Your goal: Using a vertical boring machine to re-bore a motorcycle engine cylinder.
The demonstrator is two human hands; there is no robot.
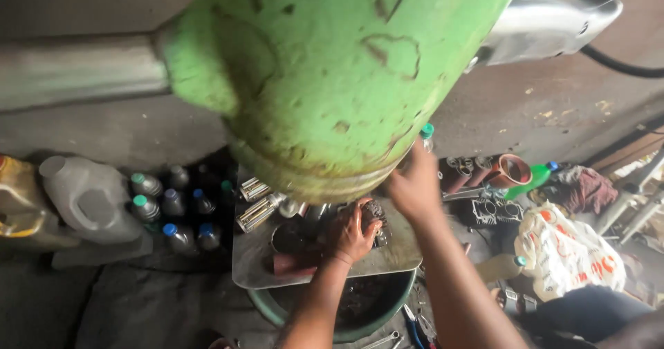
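Looking down, you find the small dark metal part (373,214) just right of your left hand (349,235), whose fingers curl around it on the dull steel tray (398,252). Your right hand (415,186) is farther up, fingers pressed against the lower rim of the chipped green painted drum (332,79); you cannot tell whether it grips. The part looks gritty and lumpy, its long axis unclear. The tray rests over a green basin (394,304).

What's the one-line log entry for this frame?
left hand: gripping dark metal part on metal tray | right hand: on green machine body | bottles left
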